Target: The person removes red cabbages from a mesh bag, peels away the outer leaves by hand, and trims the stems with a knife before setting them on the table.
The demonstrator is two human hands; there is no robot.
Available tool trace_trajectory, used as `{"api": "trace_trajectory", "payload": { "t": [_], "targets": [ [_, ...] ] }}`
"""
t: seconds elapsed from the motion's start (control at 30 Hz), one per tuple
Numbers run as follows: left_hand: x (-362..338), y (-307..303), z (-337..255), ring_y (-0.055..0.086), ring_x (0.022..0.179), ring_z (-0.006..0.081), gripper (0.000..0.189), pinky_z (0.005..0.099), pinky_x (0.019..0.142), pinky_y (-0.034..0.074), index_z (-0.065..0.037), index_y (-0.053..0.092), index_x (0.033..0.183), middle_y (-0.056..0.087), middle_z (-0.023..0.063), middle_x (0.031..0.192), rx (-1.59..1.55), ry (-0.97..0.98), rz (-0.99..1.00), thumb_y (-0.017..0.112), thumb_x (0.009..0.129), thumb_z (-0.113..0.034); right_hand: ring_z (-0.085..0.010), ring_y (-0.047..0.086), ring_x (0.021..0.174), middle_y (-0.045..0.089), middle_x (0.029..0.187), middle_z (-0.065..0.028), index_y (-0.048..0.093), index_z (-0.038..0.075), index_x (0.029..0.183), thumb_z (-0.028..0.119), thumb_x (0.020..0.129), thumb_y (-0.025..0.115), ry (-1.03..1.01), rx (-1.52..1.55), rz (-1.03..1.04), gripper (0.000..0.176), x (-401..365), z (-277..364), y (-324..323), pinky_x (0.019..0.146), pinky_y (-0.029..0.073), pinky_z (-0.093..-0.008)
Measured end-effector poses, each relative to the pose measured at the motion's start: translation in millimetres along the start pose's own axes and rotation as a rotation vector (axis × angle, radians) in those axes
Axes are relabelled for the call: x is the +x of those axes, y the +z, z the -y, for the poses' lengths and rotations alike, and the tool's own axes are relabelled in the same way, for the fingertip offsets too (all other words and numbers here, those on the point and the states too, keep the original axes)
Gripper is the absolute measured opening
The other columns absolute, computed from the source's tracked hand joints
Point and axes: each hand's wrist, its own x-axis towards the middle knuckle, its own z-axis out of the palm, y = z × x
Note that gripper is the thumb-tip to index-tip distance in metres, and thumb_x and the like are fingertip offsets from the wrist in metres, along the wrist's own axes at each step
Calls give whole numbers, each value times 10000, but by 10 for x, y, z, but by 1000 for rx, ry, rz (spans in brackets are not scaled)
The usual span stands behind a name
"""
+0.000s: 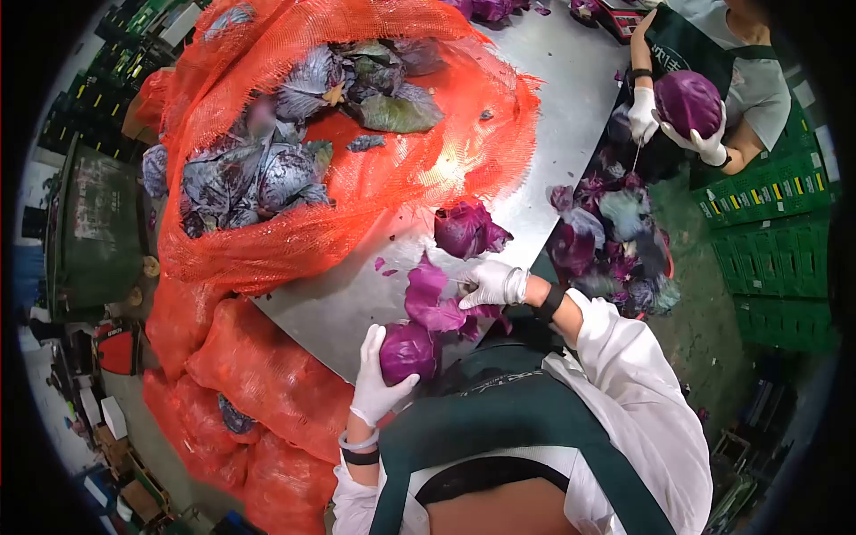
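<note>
The left hand [373,379] cups the cabbage [408,350] at the table's edge [343,373]; it looks dense, smooth, maybe slippery, best palmed around its side. The right hand [496,284] curls beside delicate loose leaves [424,287], its grip unclear.

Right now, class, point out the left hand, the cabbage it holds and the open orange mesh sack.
Left hand [373,390]: head view, middle of the glove.
Cabbage [408,350]: head view, middle of its purple surface.
Mesh sack [299,256]: head view, lower front wall.
</note>
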Motion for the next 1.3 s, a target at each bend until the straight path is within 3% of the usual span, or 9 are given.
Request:
{"api": "trace_trajectory", "payload": {
  "t": [0.07,0.2,0.27,0.33,0.47,0.7,0.77,1.07,1.3],
  "targets": [
    [-74,63,-59,296,1300,379,1006,405,1067,293,-59,228,1397,210,241,1420,20,-15,-9,815,605,-260,-352,595,941,605,1059,-169,350,148,1372,505,663,714,143,-288,17,873,112,391,-130,780,475,-425],
    [-116,289,-92,289,1298,391,1030,427,1062,292,-92,228,1402,205,242,1424,43,18,-99,829,584,-266,-354,500,1150,517,1250,-207,390,59,1347,551,717,668,-269,119,-223,846,421,850,198,988,385,-380],
    [-87,278,33,309,1285,382,1028,425,1060,294,-78,236,1393,253,236,1401,24,-14,-155,833,578,-274,-350,517,1134,556,1196,-214,478,36,1281,526,763,642,-17,215,165,731,630,882,277,972,394,-398],
    [-125,253,313,352,1266,329,966,404,1056,300,-43,285,1359,327,190,1367,-258,-86,-183,828,594,-273,-195,615,696,651,810,-109,599,55,1119,418,836,604,227,312,312,461,689,824,232,642,484,-318],
    [-108,172,518,418,1202,278,882,387,1037,332,-59,304,1354,375,133,1322,-700,-134,-340,749,666,-383,-72,473,509,579,680,13,621,66,865,317,849,577,107,694,368,256,195,804,-211,482,420,-244],
    [219,278,520,411,1222,287,857,431,1024,358,-56,314,1370,380,135,1351,-1353,-178,-210,639,728,-522,-86,565,673,627,835,-26,629,30,1065,179,838,652,-16,168,-335,272,-444,375,-708,620,484,-240],
    [411,305,406,449,1190,290,880,427,999,389,-44,313,1366,389,142,1346,-1402,-111,-47,639,717,-541,-78,529,684,607,863,-5,548,59,1234,146,805,689,303,978,-153,460,-287,759,-675,600,465,-230],
    [862,98,-108,429,1205,271,948,404,1022,383,-48,290,1351,376,144,1318,-1164,53,-93,759,626,-439,-30,482,632,501,766,75,534,100,947,273,881,599,153,1024,9,196,-55,1017,-554,546,413,-195],
    [951,198,88,398,1239,288,929,427,1049,344,-37,293,1373,383,137,1345,-1194,41,-52,684,669,-500,-34,479,659,535,868,38,537,61,1185,157,865,630,247,1115,-344,347,91,974,-556,560,419,-188]
  ]
}}
